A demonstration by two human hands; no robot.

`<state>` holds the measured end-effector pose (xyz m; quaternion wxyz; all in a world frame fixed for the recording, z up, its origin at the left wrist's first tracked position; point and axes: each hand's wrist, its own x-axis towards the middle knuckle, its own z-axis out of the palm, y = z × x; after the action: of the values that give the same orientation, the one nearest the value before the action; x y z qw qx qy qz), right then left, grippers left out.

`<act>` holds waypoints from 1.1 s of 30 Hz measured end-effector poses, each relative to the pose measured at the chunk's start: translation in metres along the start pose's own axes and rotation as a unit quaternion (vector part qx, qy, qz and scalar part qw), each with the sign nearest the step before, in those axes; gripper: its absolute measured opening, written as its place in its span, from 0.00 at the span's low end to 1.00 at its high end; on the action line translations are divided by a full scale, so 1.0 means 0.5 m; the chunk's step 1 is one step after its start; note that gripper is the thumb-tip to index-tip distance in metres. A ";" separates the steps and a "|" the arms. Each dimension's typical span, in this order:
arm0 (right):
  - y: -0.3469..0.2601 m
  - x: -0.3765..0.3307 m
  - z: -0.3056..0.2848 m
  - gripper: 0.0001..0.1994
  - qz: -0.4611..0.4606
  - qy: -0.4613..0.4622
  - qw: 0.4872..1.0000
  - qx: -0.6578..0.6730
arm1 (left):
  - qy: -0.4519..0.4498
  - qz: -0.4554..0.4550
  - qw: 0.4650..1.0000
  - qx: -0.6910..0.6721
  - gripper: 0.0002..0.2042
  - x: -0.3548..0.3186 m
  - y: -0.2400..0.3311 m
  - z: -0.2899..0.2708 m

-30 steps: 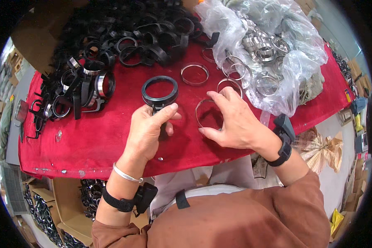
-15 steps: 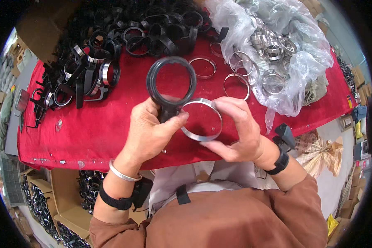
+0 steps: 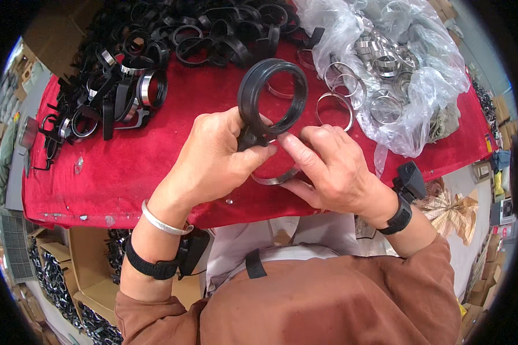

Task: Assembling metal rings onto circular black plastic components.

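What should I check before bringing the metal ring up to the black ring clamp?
1. Left hand grips black ring clamp by its tab: ok.
2. Clamp opening unobstructed: ok.
3. Right hand holds metal ring: ok, though the ring is mostly hidden.
4. Ring undamaged and round: cannot tell.
5. Spare metal rings on red cloth within reach: ok.
6. Ring aligned with clamp: not ok, it sits below the clamp.
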<state>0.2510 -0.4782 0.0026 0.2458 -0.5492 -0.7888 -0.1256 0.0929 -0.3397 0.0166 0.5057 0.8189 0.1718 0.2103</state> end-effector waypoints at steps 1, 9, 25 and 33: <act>-0.004 0.000 -0.003 0.32 0.006 -0.013 1.000 -0.024 | 0.001 0.000 1.000 0.000 0.10 0.001 -0.003 0.002; 0.006 -0.016 -0.051 0.36 0.194 -0.006 0.964 0.183 | 0.031 -0.127 0.938 -0.320 0.21 -0.017 -0.031 -0.008; 0.042 0.049 -0.008 0.33 0.204 0.065 0.956 0.199 | 0.058 -0.081 0.958 -0.270 0.20 -0.041 -0.027 0.064; 0.055 0.047 0.023 0.25 0.306 0.113 0.829 0.454 | 0.127 -0.075 0.953 -0.265 0.13 -0.037 -0.006 0.079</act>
<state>0.2670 -0.4438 0.0031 0.5805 -0.5710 -0.5156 0.2667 0.0973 -0.3775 -0.0052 0.6927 0.6066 0.2340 0.3122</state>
